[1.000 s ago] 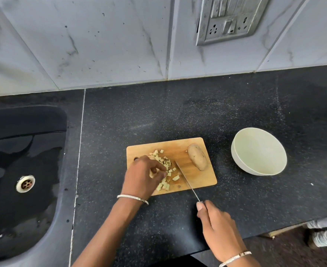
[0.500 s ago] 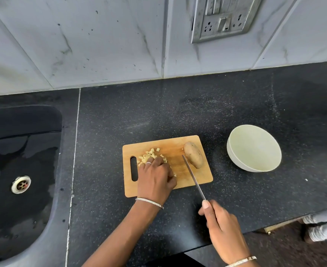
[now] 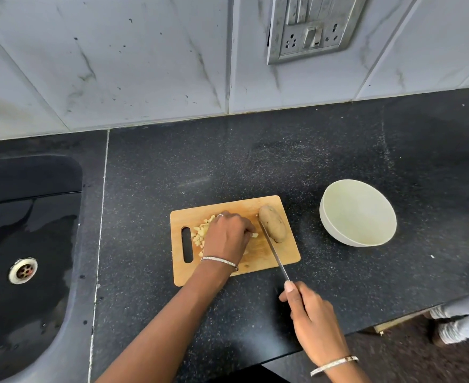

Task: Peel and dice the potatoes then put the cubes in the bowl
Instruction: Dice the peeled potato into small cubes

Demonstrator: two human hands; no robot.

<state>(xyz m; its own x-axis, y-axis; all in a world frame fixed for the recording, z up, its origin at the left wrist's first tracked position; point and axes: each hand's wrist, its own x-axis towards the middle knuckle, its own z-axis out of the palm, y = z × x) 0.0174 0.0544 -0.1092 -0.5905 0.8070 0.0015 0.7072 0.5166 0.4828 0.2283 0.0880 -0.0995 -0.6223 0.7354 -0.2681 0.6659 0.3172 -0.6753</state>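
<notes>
A wooden cutting board [image 3: 286,258] lies on the black counter. Pale potato cubes [image 3: 201,233] are heaped on its left half, partly hidden under my left hand [image 3: 228,236], whose curled fingers cup over the pile. A whole unpeeled potato [image 3: 272,227] lies at the board's right end. My right hand [image 3: 310,313] grips the handle of a knife [image 3: 273,251], whose blade runs up across the board, its tip just left of the potato. An empty pale green bowl [image 3: 359,212] stands to the right of the board.
A black sink [image 3: 26,244] with a metal drain is sunk into the counter at the left. The tiled wall carries a switch and socket plate [image 3: 313,26]. The counter's front edge runs behind my right wrist; feet in white socks [image 3: 460,319] show below it.
My left hand has slid to the right over the cubes, sweeping them together. The knife has swung from the board's middle to beside the potato.
</notes>
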